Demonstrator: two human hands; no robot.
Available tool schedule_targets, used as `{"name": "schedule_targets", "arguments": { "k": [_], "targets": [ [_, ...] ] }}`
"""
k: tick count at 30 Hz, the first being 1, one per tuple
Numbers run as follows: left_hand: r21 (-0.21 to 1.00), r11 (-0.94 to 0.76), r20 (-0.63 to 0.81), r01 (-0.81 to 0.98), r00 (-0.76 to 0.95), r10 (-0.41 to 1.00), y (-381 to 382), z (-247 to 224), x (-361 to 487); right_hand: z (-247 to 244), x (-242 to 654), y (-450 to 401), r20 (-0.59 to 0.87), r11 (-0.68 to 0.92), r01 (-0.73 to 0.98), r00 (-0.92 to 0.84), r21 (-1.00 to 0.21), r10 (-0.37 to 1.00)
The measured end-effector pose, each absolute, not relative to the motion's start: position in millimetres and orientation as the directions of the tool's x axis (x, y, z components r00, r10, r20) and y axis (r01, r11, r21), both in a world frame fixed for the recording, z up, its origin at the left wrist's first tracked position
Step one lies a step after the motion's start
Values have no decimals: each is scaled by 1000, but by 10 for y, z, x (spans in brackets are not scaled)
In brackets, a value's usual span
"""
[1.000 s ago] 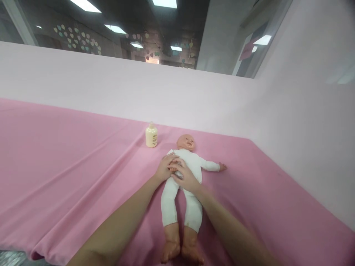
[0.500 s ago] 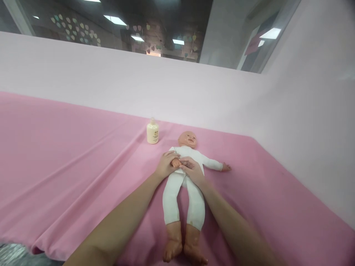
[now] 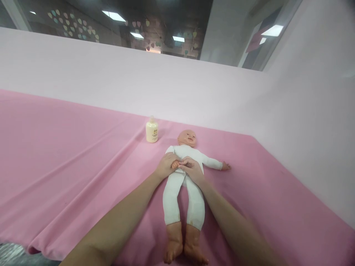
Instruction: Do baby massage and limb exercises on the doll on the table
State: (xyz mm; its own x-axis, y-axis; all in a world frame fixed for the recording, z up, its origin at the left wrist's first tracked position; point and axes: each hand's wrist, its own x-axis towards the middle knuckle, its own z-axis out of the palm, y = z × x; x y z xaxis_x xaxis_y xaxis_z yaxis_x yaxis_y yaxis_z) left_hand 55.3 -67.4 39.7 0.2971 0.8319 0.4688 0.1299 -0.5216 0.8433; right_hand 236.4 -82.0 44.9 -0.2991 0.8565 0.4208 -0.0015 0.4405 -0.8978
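A baby doll with a white cloth body lies on its back, feet toward me. My left hand is wrapped round the doll's forearm, on the left side of its belly. The doll's small hand pokes out between my hands. With thumb and fingers pinched, my right hand holds the fingers of that doll hand over the belly. The doll's other arm stretches out to the right, untouched. Part of the held arm is hidden under my left hand.
A cream-coloured pump bottle stands upright left of the doll's head. Pink cloth with long folds covers the table. Behind it rises a white wall with a window above; another white wall stands at the right.
My left hand has slid slightly down the doll's arm toward me, and its fingers curl more closely round it. The right hand keeps its pinch. The view has shifted slightly.
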Motion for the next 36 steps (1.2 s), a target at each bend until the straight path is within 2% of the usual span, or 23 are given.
{"name": "schedule_targets", "arguments": {
  "k": [9, 15, 18, 22, 28, 36],
  "targets": [
    [774, -595, 520, 219, 317, 793, -689, 436, 528, 496, 2347, -863, 407, 416, -34, -298, -909, 863],
    [674, -679, 600, 290, 322, 732, -681, 417, 524, 511, 2334, -878, 376, 390, -13, -302, -921, 876],
    [610, -718, 634, 335, 337, 696, -670, 402, 527, 500, 2329, -871, 385, 401, -9, -301, -916, 873],
    [606, -713, 628, 352, 338, 701, -644, 371, 533, 509, 2323, -875, 395, 419, 17, -300, -908, 868],
    [540, -742, 659, 397, 347, 667, -607, 325, 544, 562, 2313, -902, 432, 478, 83, -316, -874, 845],
    [472, -757, 667, 452, 379, 642, -605, 313, 512, 467, 2332, -866, 412, 435, 1, -319, -900, 853]
  ]
}}
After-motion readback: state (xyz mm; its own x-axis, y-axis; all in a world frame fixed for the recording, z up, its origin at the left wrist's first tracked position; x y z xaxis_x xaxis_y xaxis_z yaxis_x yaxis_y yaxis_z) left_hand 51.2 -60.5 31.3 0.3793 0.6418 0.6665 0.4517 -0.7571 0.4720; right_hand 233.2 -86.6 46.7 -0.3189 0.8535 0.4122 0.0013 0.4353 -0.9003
